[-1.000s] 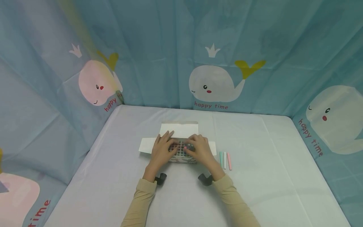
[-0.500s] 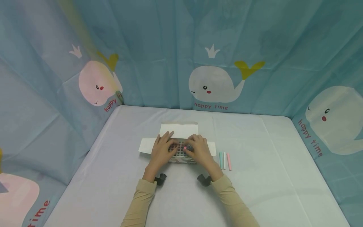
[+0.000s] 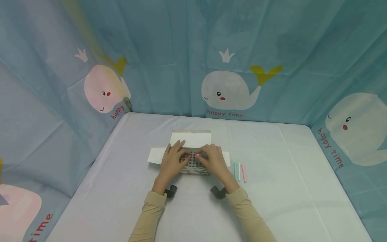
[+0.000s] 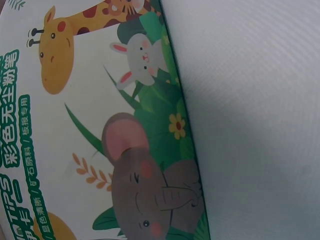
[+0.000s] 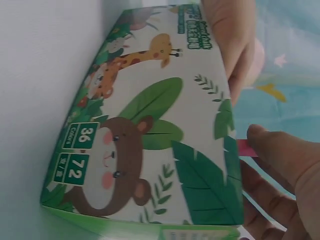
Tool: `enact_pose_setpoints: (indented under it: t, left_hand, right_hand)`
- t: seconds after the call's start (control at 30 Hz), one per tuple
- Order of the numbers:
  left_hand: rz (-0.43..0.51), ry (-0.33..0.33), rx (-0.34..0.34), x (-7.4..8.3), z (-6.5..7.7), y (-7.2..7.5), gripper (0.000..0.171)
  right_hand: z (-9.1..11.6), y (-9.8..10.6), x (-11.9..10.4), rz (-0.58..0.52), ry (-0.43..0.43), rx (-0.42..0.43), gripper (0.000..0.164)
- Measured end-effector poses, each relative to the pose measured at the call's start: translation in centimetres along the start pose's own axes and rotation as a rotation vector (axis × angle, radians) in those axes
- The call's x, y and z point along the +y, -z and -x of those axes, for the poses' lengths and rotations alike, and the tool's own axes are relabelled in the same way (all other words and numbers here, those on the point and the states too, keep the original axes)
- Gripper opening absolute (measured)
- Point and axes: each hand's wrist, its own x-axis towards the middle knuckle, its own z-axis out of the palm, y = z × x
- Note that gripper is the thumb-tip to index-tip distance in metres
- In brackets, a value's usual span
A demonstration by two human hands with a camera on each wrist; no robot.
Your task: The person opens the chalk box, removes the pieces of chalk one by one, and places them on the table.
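Observation:
A printed cardboard box of colored chalk (image 3: pixel 194 170) stands upright on the table with its lid and side flaps folded out. Rows of round chalk ends show in its top. My left hand (image 3: pixel 174 160) rests over the left part of the box, some fingers stretched toward the back and the thumb apart from the index finger. At the right part, my right hand (image 3: pixel 214 159) pinches a pink chalk stick (image 5: pixel 245 148) between thumb and fingers, its pink end just above the box rim. Only the printed side of the box (image 4: pixel 100 100) appears in the left wrist view; the left fingers are hidden there.
Right of the box lie a green chalk stick (image 3: pixel 235 171), a white one (image 3: pixel 239 172) and a pink one (image 3: pixel 244 172) on the white table cloth (image 3: pixel 281 188). Dark wrist-camera pieces (image 3: pixel 218 192) jut out under both wrists. A whale-patterned curtain (image 3: pixel 169 67) encloses the table.
The pink chalk end between the right thumb and fingers has shifted slightly up and away from me. My left hand has stayed in place on the box.

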Motion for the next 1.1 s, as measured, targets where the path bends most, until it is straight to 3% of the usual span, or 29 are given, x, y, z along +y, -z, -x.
enact_pose_setpoints:
  t: [0.2,0.43,0.73,1.1]
  left_hand:
    - [0.006,0.002,-0.001,-0.1,0.0,-0.1,0.014]
    - [0.005,0.01,0.011,-0.1,0.0,-0.2,0.014]
    - [0.015,0.011,0.01,-0.1,-0.1,-0.2,0.013]
    - [0.005,0.029,-0.011,0.0,0.0,-0.1,0.013]
  right_hand:
    - [-0.1,0.4,0.0,-0.019,0.006,0.039,0.017]
    - [-0.1,1.0,0.1,-0.027,0.06,0.169,0.017]
    - [0.0,2.6,0.6,-0.225,0.046,0.341,0.019]
    - [1.3,4.0,2.6,-0.266,-0.061,0.373,0.017]
